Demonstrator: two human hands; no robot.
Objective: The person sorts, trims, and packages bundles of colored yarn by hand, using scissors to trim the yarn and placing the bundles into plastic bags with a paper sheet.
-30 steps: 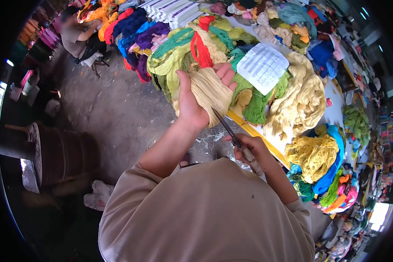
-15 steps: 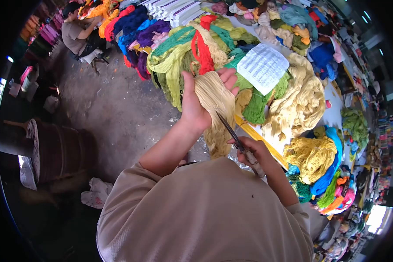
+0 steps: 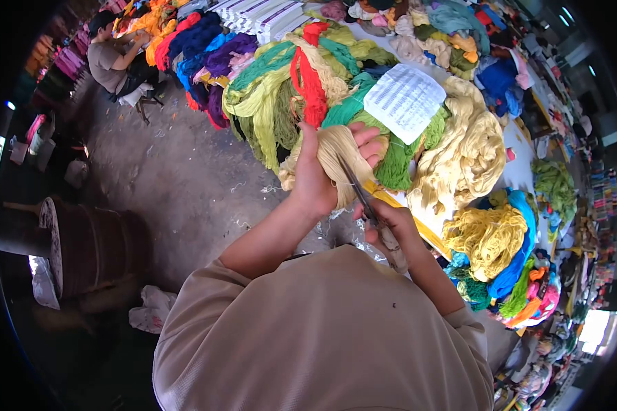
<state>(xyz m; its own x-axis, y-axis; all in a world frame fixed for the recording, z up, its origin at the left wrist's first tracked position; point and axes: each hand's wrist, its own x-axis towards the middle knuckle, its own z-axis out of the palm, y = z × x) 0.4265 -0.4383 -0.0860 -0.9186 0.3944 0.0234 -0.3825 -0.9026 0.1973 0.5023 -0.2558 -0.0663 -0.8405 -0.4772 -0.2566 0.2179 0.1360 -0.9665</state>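
Note:
A cream skein of thread [image 3: 337,154] lies across the palm of my left hand [image 3: 315,179], with the thumb up on one side and the fingers extended on the other. Part of the bundle shows beyond the wrist side, left of the hand. My right hand [image 3: 391,229] is closed round a pair of dark scissors [image 3: 358,188] whose handles are wrapped in pale material. Their blades point up and left, and the tips overlap the cream strands in this view. Behind my left hand, a red skein [image 3: 310,82] lies over green and yellow-green skeins [image 3: 267,89].
A printed sheet [image 3: 406,103] rests on the skeins. Large cream [image 3: 463,151] and yellow bundles [image 3: 487,240] lie along the yellow-edged table [image 3: 425,229]. A seated person [image 3: 110,61] handles orange yarn at upper left. A dark barrel [image 3: 92,243] and a white bag [image 3: 152,308] stand on the floor.
The scissor tips have moved up over the strands. The length of skein that hung below my left hand no longer hangs there; some now shows at the hand's left. The view shifted slightly.

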